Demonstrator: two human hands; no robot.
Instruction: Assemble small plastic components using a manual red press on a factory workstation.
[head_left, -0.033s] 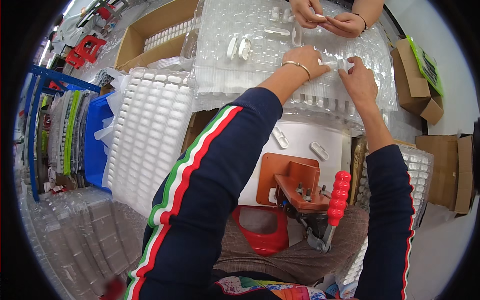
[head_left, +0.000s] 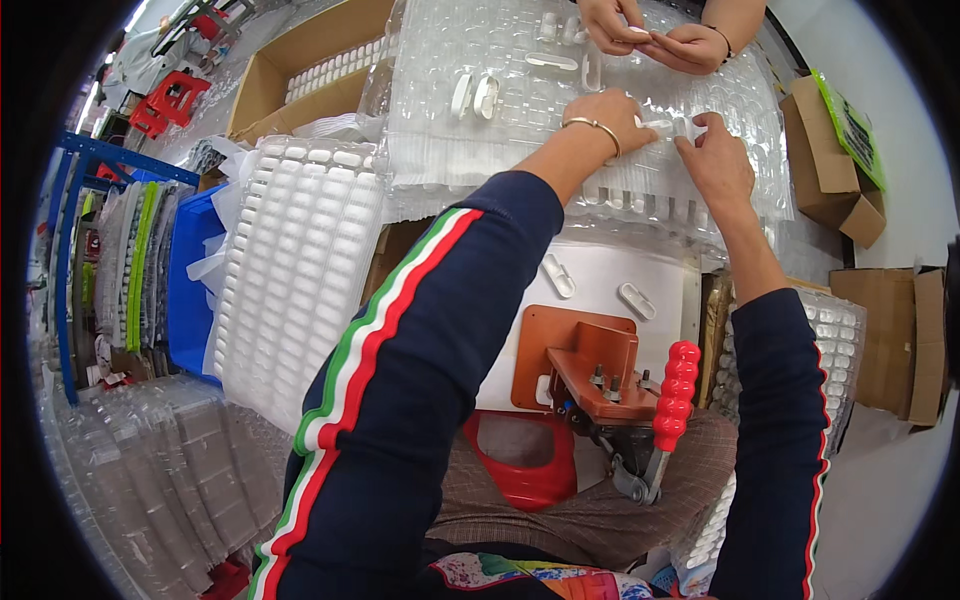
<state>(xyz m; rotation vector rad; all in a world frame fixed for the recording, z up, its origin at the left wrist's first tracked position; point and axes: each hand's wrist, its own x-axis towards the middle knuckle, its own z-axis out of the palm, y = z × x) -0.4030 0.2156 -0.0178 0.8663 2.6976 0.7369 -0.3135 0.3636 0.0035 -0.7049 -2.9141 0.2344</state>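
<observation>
White plastic piece (head_left: 656, 125), small and slim, sits at the fingertips of the left hand (head_left: 610, 118), above the stacked clear blister trays (head_left: 440, 150). That hand is pinching it between thumb and curled fingers. Beside it, the right hand (head_left: 724, 166) has thumb and forefinger bent close together; whether they grip anything, I cannot tell. Nearer the body, two oval white parts (head_left: 636, 301) lie apart on the white worktop (head_left: 668, 262), just behind an orange-brown clamp fixture (head_left: 530, 345) (its ribbed red handle (head_left: 677, 395) stands up). Across the trays, a co-worker's hands (head_left: 690, 48) meet at their fingertips.
</observation>
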